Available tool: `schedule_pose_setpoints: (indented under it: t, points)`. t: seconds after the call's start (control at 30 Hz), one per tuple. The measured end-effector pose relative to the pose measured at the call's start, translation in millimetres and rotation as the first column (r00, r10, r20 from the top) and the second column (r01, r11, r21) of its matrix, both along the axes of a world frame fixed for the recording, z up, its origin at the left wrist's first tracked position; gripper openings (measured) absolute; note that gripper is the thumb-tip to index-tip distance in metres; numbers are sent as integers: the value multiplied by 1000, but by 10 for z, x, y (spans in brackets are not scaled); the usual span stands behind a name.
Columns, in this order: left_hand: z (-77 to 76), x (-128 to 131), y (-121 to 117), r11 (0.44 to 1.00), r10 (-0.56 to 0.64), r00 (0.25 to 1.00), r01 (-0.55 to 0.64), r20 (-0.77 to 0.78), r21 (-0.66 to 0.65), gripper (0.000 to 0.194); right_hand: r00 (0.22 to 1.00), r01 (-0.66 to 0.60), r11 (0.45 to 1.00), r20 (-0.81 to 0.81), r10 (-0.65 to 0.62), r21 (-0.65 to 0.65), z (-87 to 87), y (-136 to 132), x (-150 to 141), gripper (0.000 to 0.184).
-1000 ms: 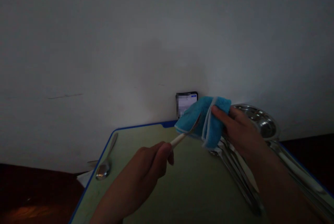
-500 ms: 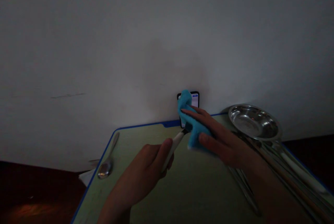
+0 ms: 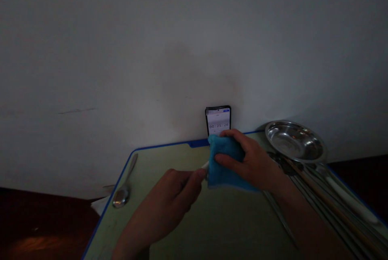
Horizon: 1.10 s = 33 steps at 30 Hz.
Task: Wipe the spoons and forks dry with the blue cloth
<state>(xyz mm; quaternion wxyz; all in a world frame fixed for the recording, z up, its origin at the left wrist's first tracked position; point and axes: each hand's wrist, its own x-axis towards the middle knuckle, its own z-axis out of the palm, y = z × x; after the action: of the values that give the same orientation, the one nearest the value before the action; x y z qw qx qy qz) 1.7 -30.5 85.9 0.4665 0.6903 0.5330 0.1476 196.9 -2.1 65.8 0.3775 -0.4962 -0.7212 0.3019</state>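
White-handled utensil (image 3: 206, 166): clamped in left hand (image 3: 180, 191), presumably to leave its other end to the cloth; tip hidden, type uncertain | Blue cloth (image 3: 222, 173): clasped by right hand (image 3: 253, 163), above table (image 3: 169, 157) | Phone (image 3: 218, 118): propped at far edge, screen kept viewable

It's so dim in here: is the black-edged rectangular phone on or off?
The phone is on: its screen glows, showing digits.

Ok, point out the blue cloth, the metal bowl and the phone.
Blue cloth (image 3: 225, 176), head view: on its lower front part.
Metal bowl (image 3: 294, 141), head view: on its inner surface.
Phone (image 3: 218, 119), head view: on its screen.
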Motion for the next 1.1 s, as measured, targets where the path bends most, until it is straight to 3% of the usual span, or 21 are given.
schedule_pose_setpoints:
  t: [0.17,0.27,0.6,0.7,0.77,0.83,0.93,1.1]
  points:
    - [-2,63,-22,995,-92,996,92,9,-39,44,998,48,998,-40,-50,-35,34,6,49,32]
    - [2,118,-23,993,-86,995,89,46,-83,46,993,28,997,-108,-36,-72,50,34,111,27]
    - [-45,100,45,956,158,965,-97,209,-276,46,883,-32,965,-460,-95,-260,-38,79,117,31]
    - [-33,126,50,954,215,952,-157,217,-256,45,913,-55,964,-404,-56,-260,-57,87,100,32]
    - [-29,137,56,960,160,962,-99,222,-261,46,939,-32,967,-339,-57,-251,-63,92,96,43]
    - [-39,132,61,964,111,970,-52,218,-260,47,936,-18,967,-343,-74,-255,-65,92,98,42]
    - [-70,99,55,969,72,976,-20,206,-245,48,887,-52,953,-453,-93,-298,-55,78,111,30]
    - [-62,41,31,963,105,980,-57,171,-262,47,773,-199,888,-624,-118,-414,-50,51,109,30]
